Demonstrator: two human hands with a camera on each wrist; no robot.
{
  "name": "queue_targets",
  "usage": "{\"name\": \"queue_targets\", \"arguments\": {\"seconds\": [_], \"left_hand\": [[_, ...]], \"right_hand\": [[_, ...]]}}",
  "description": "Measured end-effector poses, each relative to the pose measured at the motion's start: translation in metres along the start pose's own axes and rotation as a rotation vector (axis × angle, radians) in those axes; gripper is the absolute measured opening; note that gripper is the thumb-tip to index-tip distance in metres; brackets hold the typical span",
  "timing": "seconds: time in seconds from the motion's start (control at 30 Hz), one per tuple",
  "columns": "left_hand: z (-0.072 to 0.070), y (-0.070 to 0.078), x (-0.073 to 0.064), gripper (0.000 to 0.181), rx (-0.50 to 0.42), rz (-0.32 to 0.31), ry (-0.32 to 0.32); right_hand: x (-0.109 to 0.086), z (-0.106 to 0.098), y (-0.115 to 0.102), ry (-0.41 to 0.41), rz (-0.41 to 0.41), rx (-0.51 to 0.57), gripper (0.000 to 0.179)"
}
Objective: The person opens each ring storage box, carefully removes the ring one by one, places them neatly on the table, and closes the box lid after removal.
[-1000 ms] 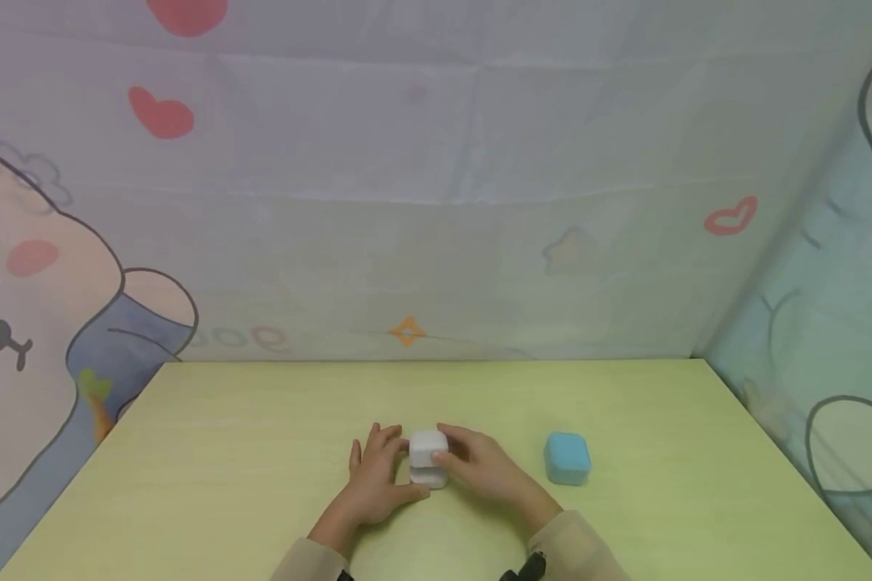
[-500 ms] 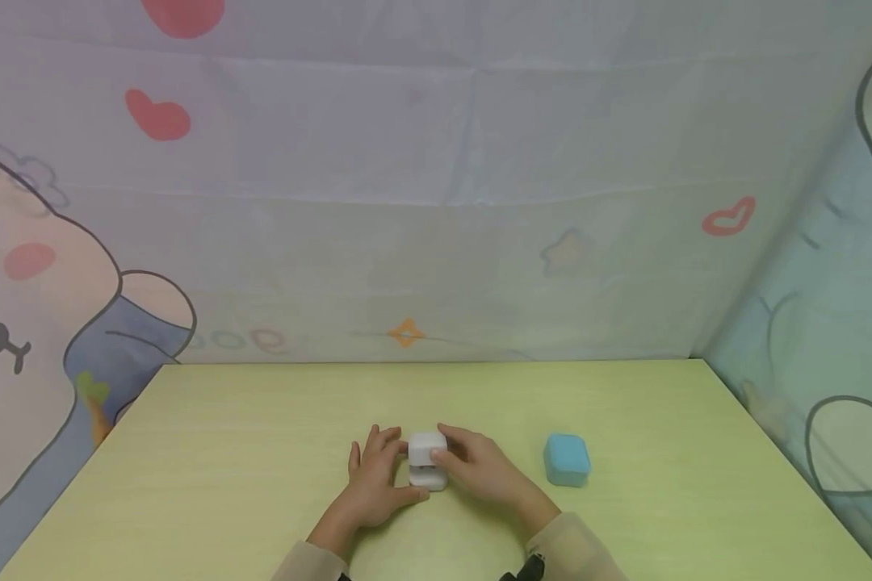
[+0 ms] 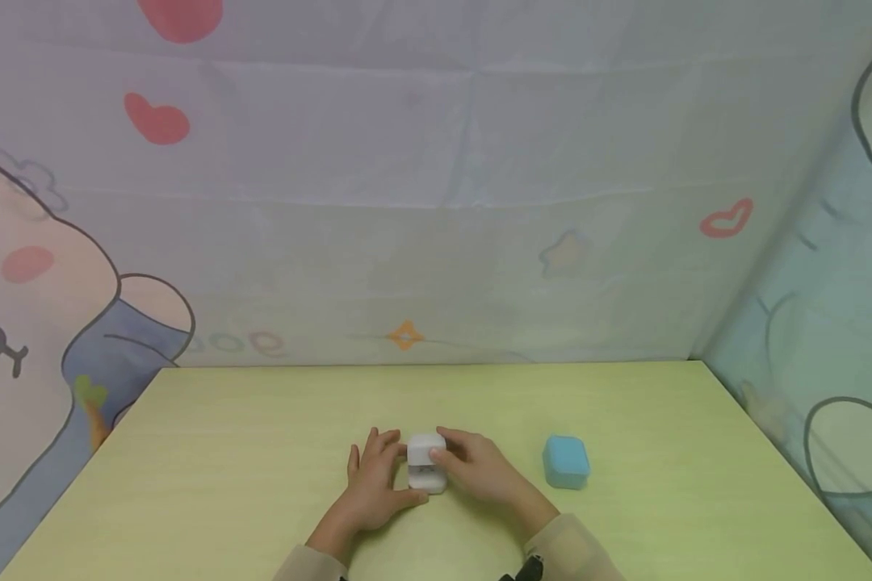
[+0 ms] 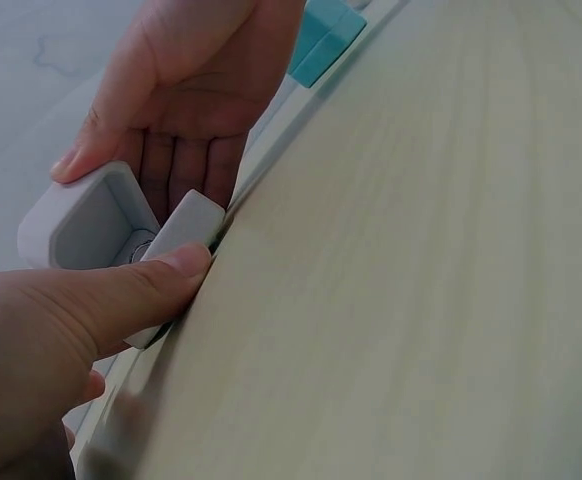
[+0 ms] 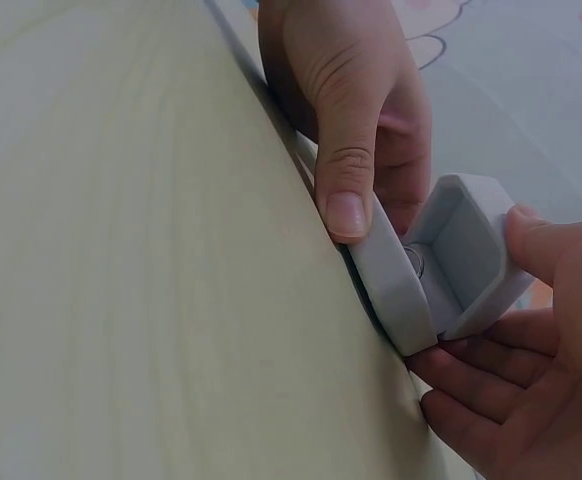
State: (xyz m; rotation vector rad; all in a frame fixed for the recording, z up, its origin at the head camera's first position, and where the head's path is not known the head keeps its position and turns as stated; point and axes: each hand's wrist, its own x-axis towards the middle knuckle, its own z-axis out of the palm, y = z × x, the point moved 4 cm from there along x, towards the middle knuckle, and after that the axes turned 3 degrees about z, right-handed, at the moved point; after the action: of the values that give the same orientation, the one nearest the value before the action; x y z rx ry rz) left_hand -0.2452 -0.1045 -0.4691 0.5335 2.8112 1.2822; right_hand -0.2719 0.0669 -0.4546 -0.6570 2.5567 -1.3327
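White box [image 3: 426,469] on the table [image 3: 262,452]; lid [image 3: 419,452] lifted wider than a second ago, ring [image 5: 419,262] inside better exposed; lid pinched by right hand [image 3: 481,466]; base [image 5: 391,278] gripped by left hand [image 3: 372,489]; blue block [image 3: 567,462] right of box

The ring box [image 3: 427,482] stands on the bench [image 3: 262,452], between the left hand [image 3: 373,488] and the right hand [image 3: 488,470]. Its lid [image 3: 425,445] rises above and behind the base, with the right thumb on the lid's near side and the left thumb against the base's front. A ring [image 5: 415,262] sits inside (the wrist views show it best). Right of the right hand, well apart from the ring box, lies another box [image 3: 567,462]. Behind the bench hangs a backdrop [image 3: 436,161].
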Motion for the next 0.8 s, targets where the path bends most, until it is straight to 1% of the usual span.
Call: {"name": "queue_targets", "arguments": {"seconds": [0.1, 0.27, 0.5, 0.8], "left_hand": [[0.0004, 0.0007, 0.0007, 0.058, -0.005, 0.005, 0.001], [0.0017, 0.0019, 0.0019, 0.057, -0.007, 0.007, 0.000], [0.0023, 0.0022, 0.0029, 0.056, -0.008, 0.011, 0.000], [0.0017, 0.0022, 0.0012, 0.057, -0.016, 0.004, 0.003]], "right_hand": [[-0.0010, -0.0014, -0.0008, 0.008, 0.000, -0.013, 0.061], [-0.0021, -0.0030, -0.0002, 0.014, 0.013, -0.002, 0.060], [-0.0021, -0.0038, 0.0004, 0.020, 0.003, 0.003, 0.060], [-0.0001, -0.0032, 0.0003, 0.023, 0.012, -0.013, 0.059]]}}
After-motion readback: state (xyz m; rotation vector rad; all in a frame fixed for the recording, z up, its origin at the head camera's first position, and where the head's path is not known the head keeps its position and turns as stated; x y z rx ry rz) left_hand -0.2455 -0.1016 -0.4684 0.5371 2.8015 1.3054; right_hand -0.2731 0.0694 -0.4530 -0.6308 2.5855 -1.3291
